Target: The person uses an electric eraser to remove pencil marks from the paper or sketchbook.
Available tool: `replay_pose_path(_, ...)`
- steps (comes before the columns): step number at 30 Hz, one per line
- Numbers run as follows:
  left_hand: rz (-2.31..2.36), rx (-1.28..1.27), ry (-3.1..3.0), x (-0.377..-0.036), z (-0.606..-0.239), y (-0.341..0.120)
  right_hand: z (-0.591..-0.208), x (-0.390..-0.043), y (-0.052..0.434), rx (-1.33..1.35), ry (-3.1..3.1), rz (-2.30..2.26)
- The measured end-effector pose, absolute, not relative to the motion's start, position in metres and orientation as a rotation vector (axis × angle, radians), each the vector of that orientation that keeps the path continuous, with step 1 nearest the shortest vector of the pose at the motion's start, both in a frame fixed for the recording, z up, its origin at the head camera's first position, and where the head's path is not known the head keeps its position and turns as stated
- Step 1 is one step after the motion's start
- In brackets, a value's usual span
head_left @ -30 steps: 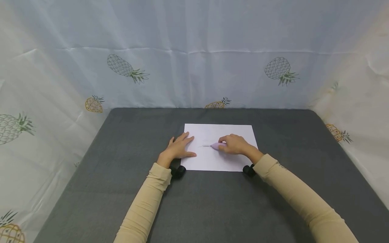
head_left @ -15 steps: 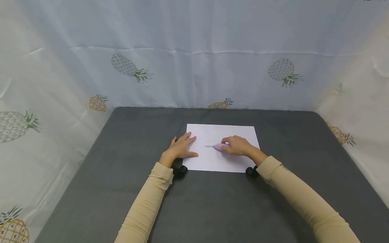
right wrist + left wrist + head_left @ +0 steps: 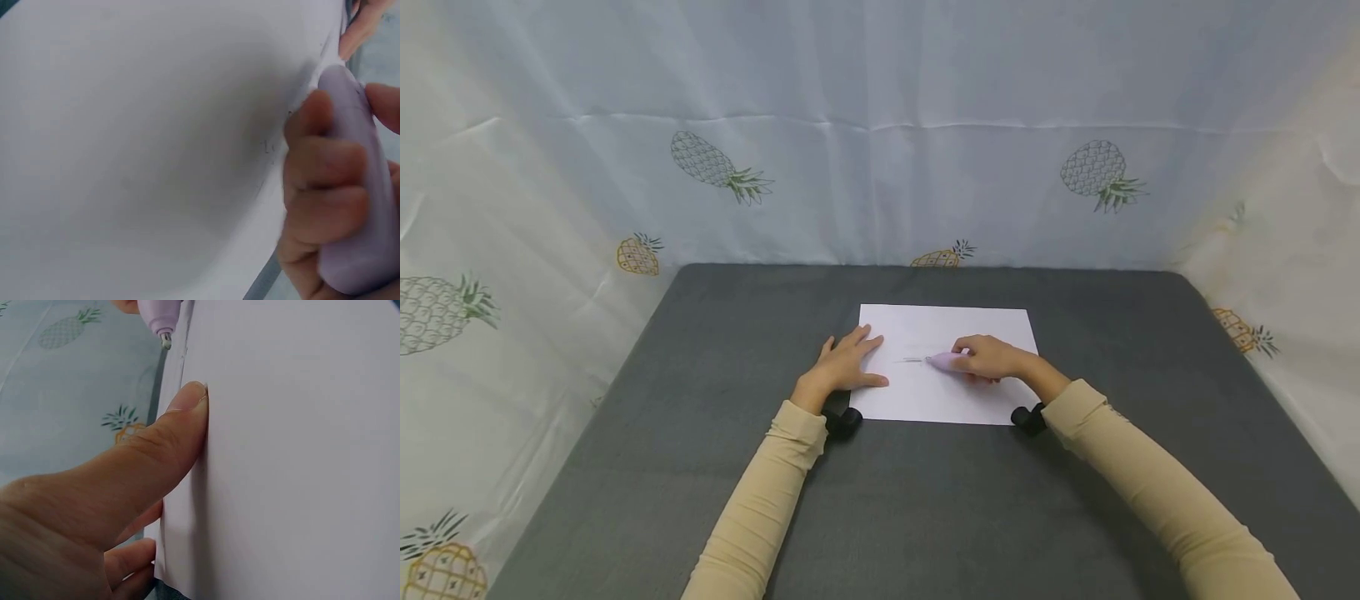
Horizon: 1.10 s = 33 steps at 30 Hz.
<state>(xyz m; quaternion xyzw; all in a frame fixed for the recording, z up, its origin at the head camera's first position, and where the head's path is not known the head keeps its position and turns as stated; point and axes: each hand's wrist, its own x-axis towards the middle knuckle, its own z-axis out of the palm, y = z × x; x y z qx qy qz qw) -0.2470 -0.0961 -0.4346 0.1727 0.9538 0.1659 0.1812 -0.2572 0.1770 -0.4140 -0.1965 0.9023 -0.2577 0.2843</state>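
A white sheet of paper (image 3: 925,392) lies on the dark grey table (image 3: 700,400). My left hand (image 3: 842,367) rests flat on the sheet's left edge, fingers straight, thumb along the paper (image 3: 281,456). My right hand (image 3: 988,360) grips a pale lilac pen-shaped tool (image 3: 942,360) with a thin metal tip pointing left over the paper's middle. In the right wrist view the fingers curl round the lilac body (image 3: 356,212). The left wrist view shows the tool's tip (image 3: 164,331) near the top and my left hand (image 3: 94,506).
Pale cloth with pineapple prints (image 3: 880,142) walls in the table at the back and both sides. Black wrist cameras (image 3: 842,421) sit under both sleeves at the sheet's near edge. Bare grey tabletop spreads around the sheet.
The right hand has turned slightly and shifted a little to the right on the tool. The left hand and the paper stay where they were.
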Motion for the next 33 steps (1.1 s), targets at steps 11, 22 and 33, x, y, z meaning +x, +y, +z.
replay_pose_path(11, 0.493, 0.471, 2.687, -0.247, -0.433, -0.096, -0.421, -0.256, 0.165, -0.609, 2.689, -0.572)
replay_pose_path(22, 0.487, 0.457, 2.692, -0.246, -0.433, -0.094, -0.423, -0.253, 0.162, -0.565, 2.76, -0.529)
replay_pose_path(33, 0.478, 0.454, 2.7, -0.246, -0.433, -0.095, -0.423, -0.254, 0.159, -0.565, 2.772, -0.521)
